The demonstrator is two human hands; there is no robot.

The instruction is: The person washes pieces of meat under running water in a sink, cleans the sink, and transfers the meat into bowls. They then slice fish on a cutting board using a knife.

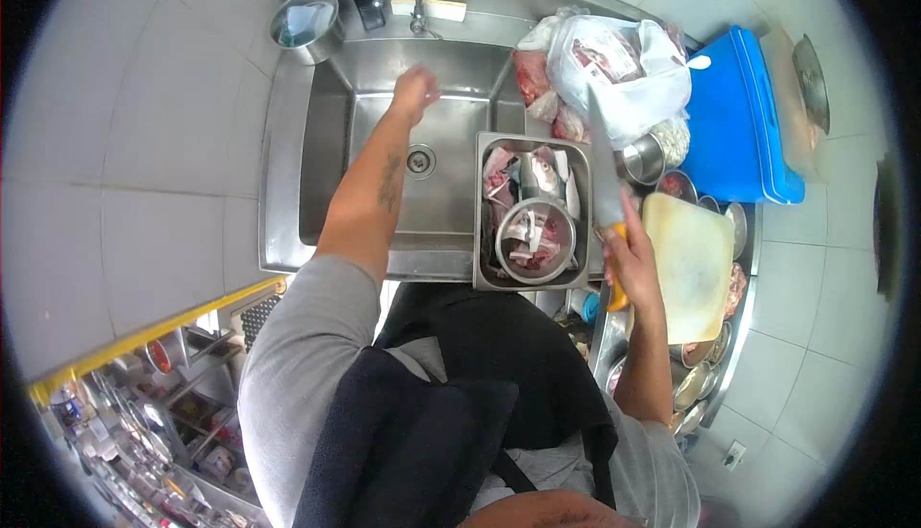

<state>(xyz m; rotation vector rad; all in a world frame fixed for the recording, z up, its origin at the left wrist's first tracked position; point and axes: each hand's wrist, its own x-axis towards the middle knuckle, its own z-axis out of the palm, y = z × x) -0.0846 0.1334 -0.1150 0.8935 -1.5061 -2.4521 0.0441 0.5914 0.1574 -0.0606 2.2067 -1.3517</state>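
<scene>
My right hand (630,264) is closed around the yellow handle of a large knife (603,168), whose broad blade points away from me, between the metal pan and the cutting board. My left hand (415,93) is stretched over the far part of the steel sink (374,144), below the faucet (416,16). Its fingers look bent but are blurred, and I see nothing in them. The rectangular steel pan (479,211) at the sink's right holds fish pieces (543,175). A round metal bowl (502,240) with cut pieces sits inside it.
A whitish cutting board (686,269) lies at the right over several metal containers. Behind are a white plastic bag (633,111) with packed meat and a blue bin (724,116). A metal pot (312,46) stands at the sink's far left corner. Shelves with utensils (192,403) are at lower left.
</scene>
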